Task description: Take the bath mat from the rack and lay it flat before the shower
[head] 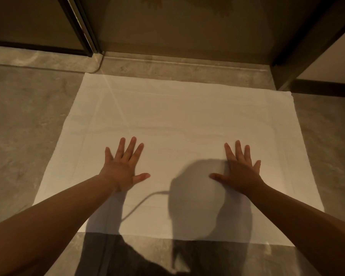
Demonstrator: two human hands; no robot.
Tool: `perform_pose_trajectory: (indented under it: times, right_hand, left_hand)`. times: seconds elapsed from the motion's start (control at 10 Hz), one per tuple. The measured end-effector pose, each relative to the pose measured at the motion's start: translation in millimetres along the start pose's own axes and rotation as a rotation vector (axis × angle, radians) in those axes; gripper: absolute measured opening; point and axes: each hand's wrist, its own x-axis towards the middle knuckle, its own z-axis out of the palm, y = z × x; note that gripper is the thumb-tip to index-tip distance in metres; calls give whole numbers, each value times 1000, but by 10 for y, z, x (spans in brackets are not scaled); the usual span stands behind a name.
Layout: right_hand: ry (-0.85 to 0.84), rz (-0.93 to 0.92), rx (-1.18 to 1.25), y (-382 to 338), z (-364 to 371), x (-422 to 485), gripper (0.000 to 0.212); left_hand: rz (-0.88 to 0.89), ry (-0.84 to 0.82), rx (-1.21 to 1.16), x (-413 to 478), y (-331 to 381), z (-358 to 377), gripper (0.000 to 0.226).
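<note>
A white bath mat (173,114) lies spread out on the grey stone floor, its far edge close to the raised shower threshold (177,65). My left hand (124,166) rests palm down on the mat's near left part, fingers spread. On the near right part my right hand (240,170) presses flat in the same way. Neither hand holds anything. A faint crease runs across the mat just beyond my fingertips.
The shower opening (187,26) is straight ahead, with a dark-framed glass door (82,26) at its left and a dark door frame (299,52) at its right. Grey floor tiles (24,120) flank the mat on both sides. My head's shadow falls on the mat.
</note>
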Motion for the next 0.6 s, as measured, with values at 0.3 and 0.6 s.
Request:
perform_pose_trajectory:
  times: [0.3, 0.6]
  right_hand:
    - [1, -5, -12, -37, -43, -31, 125]
    - [-233, -119, 28, -378, -87, -529, 85]
  left_hand:
    - [3, 3, 11, -17, -9, -16, 93]
    - [38, -199, -133, -612, 266, -152, 76]
